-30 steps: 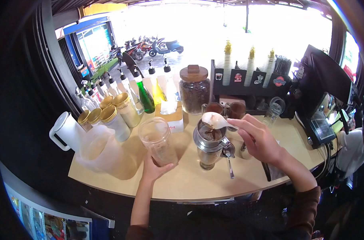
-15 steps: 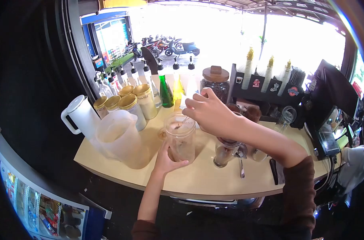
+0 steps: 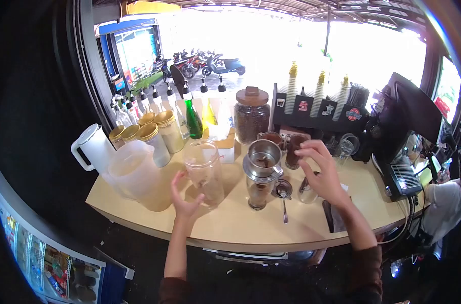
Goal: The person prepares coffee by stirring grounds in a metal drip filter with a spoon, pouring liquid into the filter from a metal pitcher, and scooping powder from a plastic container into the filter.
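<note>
Close against the left side of a clear plastic jar (image 3: 210, 180) is my left hand (image 3: 185, 201), its thumb and fingers spread apart; whether it touches the jar is hard to tell. The jar stands upright without a lid. My right hand (image 3: 323, 175) hovers to the right, fingers loosely bent and apart, with nothing visible in it. Left of that hand, a metal drip coffee filter (image 3: 263, 161) sits on a glass (image 3: 257, 195), with dark contents inside. A small strainer (image 3: 282, 189) and a spoon (image 3: 285, 213) lie beside the glass.
A frosted pitcher (image 3: 136, 177) and a white jug (image 3: 94, 147) stand left, near gold-lidded jars (image 3: 148, 133). Pump bottles (image 3: 192, 116) line the back. A jar of coffee beans (image 3: 252, 119), a cup rack (image 3: 311, 109) and a monitor (image 3: 418, 109) are farther right.
My right hand has left the mouth of the clear jar and moved right, past the drip filter. My left hand has loosened beside the jar. The view has shifted slightly.
</note>
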Available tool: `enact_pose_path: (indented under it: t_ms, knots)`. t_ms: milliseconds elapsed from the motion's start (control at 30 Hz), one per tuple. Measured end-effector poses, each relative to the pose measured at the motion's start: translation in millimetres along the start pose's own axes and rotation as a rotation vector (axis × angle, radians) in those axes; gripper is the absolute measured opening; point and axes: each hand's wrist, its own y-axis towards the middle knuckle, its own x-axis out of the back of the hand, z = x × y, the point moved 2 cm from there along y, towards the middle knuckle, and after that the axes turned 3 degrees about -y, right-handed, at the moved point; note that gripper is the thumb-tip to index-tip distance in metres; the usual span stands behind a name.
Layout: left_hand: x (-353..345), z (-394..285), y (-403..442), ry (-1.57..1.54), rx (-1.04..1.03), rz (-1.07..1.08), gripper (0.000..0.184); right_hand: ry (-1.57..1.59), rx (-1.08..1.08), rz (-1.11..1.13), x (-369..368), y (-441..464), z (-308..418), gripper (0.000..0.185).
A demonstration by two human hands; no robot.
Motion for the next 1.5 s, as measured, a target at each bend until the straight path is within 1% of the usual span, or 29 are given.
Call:
enact_pose_path:
  t_ms: [33, 67, 100, 133, 167, 200, 233, 300, 367, 400, 467, 500, 567, 600, 667, 700, 767, 867, 967, 1000, 1167, 1233, 1267, 1300, 1367, 1400, 1467, 1500]
  knots:
    - [2.9, -4.7, -2.7, 0.037, -0.070, -0.182, 0.069, 0.081, -0.080, -0.044, 0.0, -22.7, -21.2, 0.024]
    - [-0.3, -11.6, -4.2, 0.036, -0.080, -0.181, 0.069, 0.009, -0.146, -0.091, -3.0, -52.4, -42.3, 0.024]
    - [-4.5, -24.4, -6.3, 0.009, -0.191, -0.153, 0.060, -0.058, -0.215, -0.138, -8.3, -79.6, -60.3, 0.023]
    - [-9.1, -39.7, -10.5, -0.019, -0.295, -0.122, 0.051, -0.054, -0.220, -0.141, -12.9, -98.9, -71.6, 0.023]
    - [-15.2, -59.3, -11.6, -0.017, -0.288, -0.113, 0.051, -0.048, -0.306, -0.213, -14.1, -118.5, -81.2, 0.025]
    - [-27.7, -83.5, -8.4, 0.006, -0.314, -0.014, 0.046, -0.045, -0.393, -0.279, -15.1, -135.3, -88.8, 0.027]
    - [-43.1, -100.1, -5.2, 0.027, -0.339, 0.082, 0.040, -0.047, -0.401, -0.267, -19.0, -146.4, -93.5, 0.027]
    - [-69.8, -113.8, 4.5, -0.071, -0.336, 0.085, 0.042, 0.308, -0.664, -0.339, -30.2, -164.0, -108.4, 0.026]
    - [-94.2, -106.2, 10.6, -0.252, -0.217, 0.051, 0.053, 0.359, -0.662, -0.325, -39.2, -174.2, -120.1, 0.028]
    - [-102.2, -110.9, 18.0, -0.246, -0.220, 0.045, 0.053, 0.450, -0.683, -0.348, -43.1, -176.6, -122.2, 0.027]
    - [-114.5, -120.4, 35.2, -0.359, -0.102, 0.148, 0.072, 0.578, -0.690, -0.384, -54.1, -184.1, -133.4, 0.022]
    - [-116.0, -123.1, 43.5, -0.353, -0.105, 0.148, 0.072, 0.584, -0.689, -0.384, -53.2, -182.8, -133.9, 0.022]
    - [-121.6, -125.1, 52.9, -0.327, 0.011, 0.415, 0.089, 0.628, -0.742, -0.382, -50.0, -185.2, -133.0, 0.016]
    - [-122.1, -126.6, 54.7, -0.327, 0.012, 0.422, 0.089, 0.628, -0.747, -0.386, -48.4, -187.9, -133.0, 0.016]
    - [-125.7, -125.3, 58.9, -0.398, 0.188, 0.521, 0.092, 0.664, -0.739, -0.340, -47.2, -189.0, -133.6, 0.013]
    - [-125.4, -122.9, 59.9, -0.397, 0.185, 0.523, 0.092, 0.666, -0.738, -0.343, -47.6, -187.9, -132.2, 0.013]
    - [-125.8, -116.4, 59.9, -0.297, 0.175, 0.523, 0.087, 0.665, -0.712, -0.395, -46.4, -184.8, -128.4, 0.011]
    - [-121.6, -131.1, 61.1, -0.209, 0.188, 0.502, 0.082, 0.600, -0.731, -0.365, -41.1, -184.7, -124.1, 0.011]
    - [-122.2, -130.7, 58.5, -0.277, 0.236, 0.526, 0.080, 0.672, -0.701, -0.413, -41.3, -184.1, -124.5, 0.012]
    - [-120.8, -129.9, 58.0, -0.220, 0.180, 0.495, 0.079, 0.692, -0.716, -0.418, -41.7, -185.6, -126.4, 0.013]
    - [-120.1, -126.0, 59.3, -0.261, 0.191, 0.574, 0.081, 0.672, -0.738, -0.403, -39.2, -184.7, -126.5, 0.015]
    - [-123.5, -116.6, 55.3, -0.390, 0.216, 0.564, 0.083, 0.781, -0.806, -0.407, -38.5, -181.5, -123.3, 0.017]
    - [-122.6, -110.2, 53.9, -0.387, 0.229, 0.616, 0.087, 0.814, -0.823, -0.408, -36.5, -179.9, -120.6, 0.017]
    - [-123.3, -103.9, 50.7, -0.394, 0.238, 0.621, 0.087, 0.805, -0.833, -0.407, -37.6, -181.4, -123.1, 0.017]
    - [-129.4, -94.0, 42.0, -0.702, 0.299, 0.614, 0.088, 1.085, -0.828, -0.475, -41.0, -182.9, -130.7, 0.016]
    - [-129.8, -87.9, 36.7, -0.708, 0.304, 0.619, 0.088, 1.077, -0.886, -0.506, -40.0, -182.7, -129.7, 0.016]
    - [-132.0, -76.4, 26.8, -0.780, 0.421, 0.652, 0.089, 1.066, -0.875, -0.542, -39.6, -173.5, -124.2, 0.016]
    - [-133.1, -74.2, 24.8, -0.789, 0.422, 0.657, 0.089, 1.060, -0.861, -0.570, -37.7, -169.6, -122.2, 0.017]
